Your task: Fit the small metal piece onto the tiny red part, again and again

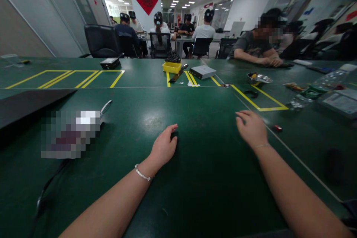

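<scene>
My left hand [164, 144] rests on the green table [206, 148] near its middle, a bracelet around the wrist. Its fingers are loosely curved with the thumb a little apart, and nothing shows in them. Farther right, my right hand [251, 128] is over the tabletop, fingers and thumb apart and holding nothing. A small red object [277, 128] lies just to the right of it. On the far left is a pixelated device [74, 134] with a dark cable, well away from my left hand.
Toward the back stand a yellow bin [171, 68], a grey box [202, 71] and a black box [109, 63]. Plastic bottles [309, 91] lie at right. A black panel [30, 104] covers the left edge. A co-worker [256, 42] sits across the table.
</scene>
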A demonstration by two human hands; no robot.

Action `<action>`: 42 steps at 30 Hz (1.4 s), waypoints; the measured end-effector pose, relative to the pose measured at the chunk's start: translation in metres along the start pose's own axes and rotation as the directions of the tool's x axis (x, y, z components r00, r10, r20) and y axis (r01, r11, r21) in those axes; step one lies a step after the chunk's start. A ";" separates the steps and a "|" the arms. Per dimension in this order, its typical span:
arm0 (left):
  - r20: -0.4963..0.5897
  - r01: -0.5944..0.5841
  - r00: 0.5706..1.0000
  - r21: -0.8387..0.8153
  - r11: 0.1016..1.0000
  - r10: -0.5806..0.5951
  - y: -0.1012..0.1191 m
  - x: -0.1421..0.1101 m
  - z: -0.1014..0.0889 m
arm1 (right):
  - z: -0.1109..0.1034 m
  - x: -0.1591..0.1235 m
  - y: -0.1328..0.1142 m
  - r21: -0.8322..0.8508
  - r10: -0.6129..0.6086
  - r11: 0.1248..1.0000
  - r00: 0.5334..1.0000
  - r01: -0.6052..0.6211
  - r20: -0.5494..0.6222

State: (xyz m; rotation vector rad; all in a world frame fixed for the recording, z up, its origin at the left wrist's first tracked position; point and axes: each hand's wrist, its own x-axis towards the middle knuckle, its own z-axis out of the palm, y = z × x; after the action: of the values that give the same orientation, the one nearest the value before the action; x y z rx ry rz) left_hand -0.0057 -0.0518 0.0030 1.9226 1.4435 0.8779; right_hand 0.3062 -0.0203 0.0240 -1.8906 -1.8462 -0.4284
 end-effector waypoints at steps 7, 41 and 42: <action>0.057 -0.035 0.998 -0.038 0.999 0.037 -0.002 -0.001 0.001 | 0.014 -0.039 -0.141 0.491 -0.590 0.763 0.762 0.420 0.265; 0.087 -0.020 0.996 -0.055 0.998 0.024 0.000 -0.004 -0.001 | -0.004 0.006 0.107 -0.381 0.721 0.687 0.647 -0.619 0.250; 0.090 -0.022 0.996 -0.047 0.999 0.026 0.001 -0.003 -0.001 | -0.006 0.004 0.106 -0.370 0.715 0.694 0.653 -0.618 0.249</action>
State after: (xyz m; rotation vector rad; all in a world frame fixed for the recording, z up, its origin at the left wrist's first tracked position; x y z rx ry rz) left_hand -0.0068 -0.0552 0.0034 1.9241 1.3392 0.8166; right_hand 0.4120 -0.0189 0.0199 -2.8213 -1.1392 -0.0280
